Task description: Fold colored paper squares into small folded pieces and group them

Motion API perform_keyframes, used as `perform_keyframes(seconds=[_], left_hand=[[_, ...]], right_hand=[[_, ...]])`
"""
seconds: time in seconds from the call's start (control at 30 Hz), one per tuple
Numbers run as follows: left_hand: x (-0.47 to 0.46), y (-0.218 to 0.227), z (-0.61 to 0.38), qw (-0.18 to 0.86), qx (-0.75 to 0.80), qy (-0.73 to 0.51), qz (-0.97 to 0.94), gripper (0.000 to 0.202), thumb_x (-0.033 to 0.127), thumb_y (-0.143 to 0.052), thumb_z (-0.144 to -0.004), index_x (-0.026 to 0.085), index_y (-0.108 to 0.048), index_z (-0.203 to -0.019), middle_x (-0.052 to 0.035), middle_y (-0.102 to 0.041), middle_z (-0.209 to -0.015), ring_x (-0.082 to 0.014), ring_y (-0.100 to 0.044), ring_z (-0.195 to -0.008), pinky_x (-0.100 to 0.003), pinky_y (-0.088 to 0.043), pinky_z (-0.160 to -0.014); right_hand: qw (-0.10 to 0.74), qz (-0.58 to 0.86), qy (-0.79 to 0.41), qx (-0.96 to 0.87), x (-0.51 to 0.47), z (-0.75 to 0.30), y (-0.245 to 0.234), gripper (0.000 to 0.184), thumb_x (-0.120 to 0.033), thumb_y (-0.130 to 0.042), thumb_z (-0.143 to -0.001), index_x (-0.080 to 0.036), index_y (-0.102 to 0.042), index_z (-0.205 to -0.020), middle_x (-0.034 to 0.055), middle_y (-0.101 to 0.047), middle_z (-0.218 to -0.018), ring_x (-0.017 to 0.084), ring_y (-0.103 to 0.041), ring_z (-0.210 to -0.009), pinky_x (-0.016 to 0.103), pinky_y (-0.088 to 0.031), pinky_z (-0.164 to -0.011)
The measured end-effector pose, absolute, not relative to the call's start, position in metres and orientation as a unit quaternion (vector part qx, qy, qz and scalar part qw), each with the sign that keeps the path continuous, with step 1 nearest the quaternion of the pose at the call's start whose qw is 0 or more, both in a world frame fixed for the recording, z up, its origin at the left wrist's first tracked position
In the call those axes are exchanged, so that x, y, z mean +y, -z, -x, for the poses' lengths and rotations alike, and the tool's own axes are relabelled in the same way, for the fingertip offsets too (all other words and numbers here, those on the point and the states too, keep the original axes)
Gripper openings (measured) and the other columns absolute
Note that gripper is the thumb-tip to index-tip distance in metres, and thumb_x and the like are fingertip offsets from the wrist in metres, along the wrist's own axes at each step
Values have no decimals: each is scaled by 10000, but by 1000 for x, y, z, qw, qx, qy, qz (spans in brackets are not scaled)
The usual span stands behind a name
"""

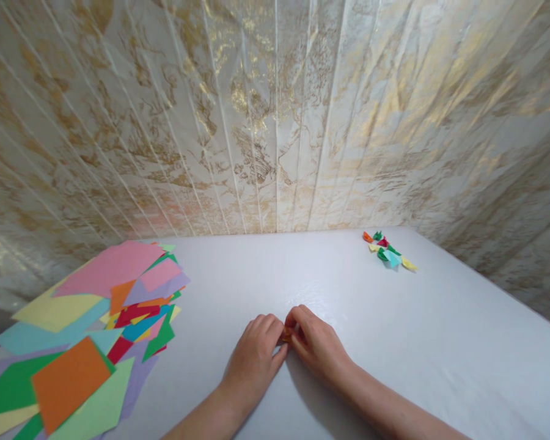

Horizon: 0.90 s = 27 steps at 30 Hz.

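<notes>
My left hand and my right hand meet low in the middle of the view, just over the white table. Between their fingertips is a small piece of folded orange paper. Both hands pinch it, thumbs on the near side and fingers curled on the far side. Most of the paper is hidden by the fingers, so its folded shape cannot be made out.
Loose coloured paper sheets, among them an orange sheet and a large pink sheet, overlap on the left. Several small folded paper pieces lie at the back right. A gold-patterned curtain hangs behind the table.
</notes>
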State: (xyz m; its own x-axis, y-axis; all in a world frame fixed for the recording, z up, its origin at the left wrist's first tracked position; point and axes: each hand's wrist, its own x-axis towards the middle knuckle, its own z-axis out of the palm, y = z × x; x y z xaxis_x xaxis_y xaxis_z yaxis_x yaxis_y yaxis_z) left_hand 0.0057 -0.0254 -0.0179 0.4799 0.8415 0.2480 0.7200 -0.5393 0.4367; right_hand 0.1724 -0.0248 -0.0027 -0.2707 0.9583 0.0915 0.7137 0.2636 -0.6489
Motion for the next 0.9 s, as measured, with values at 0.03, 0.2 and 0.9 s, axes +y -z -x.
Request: perform_keyframes(seconds=[0.03,0.2,0.9], left_hand=[[-26,17,-6,138,460,-220,-849,114,117,-570,-875,214,-513,-851,-15,-589,-921,-219,-533,-890,-357,-443,-784],[-27,16,-5,139,457,-226,-849,102,153,-583,-891,213,-511,-851,-17,-590,-921,-223,-532,-899,-361,-443,-789],[-26,16,-5,167,460,-231,-841,148,90,-498,-908,211,-516,-824,-17,-603,-902,-209,-538,-881,-353,-448,-793]], right_hand=[[241,553,-250,-757,-25,-172,2,163,-81,-475,-814,-217,-540,-876,-5,-599,-878,132,-575,-735,224,-387,-655],[236,557,-242,-758,-26,-173,-2,207,-51,-444,-817,-214,-552,-884,5,-605,-884,139,-579,-760,230,-389,-675],[211,567,-210,-768,-26,-169,4,160,-62,-481,-848,-205,-541,-888,17,-575,-929,135,-578,-744,227,-368,-635]])
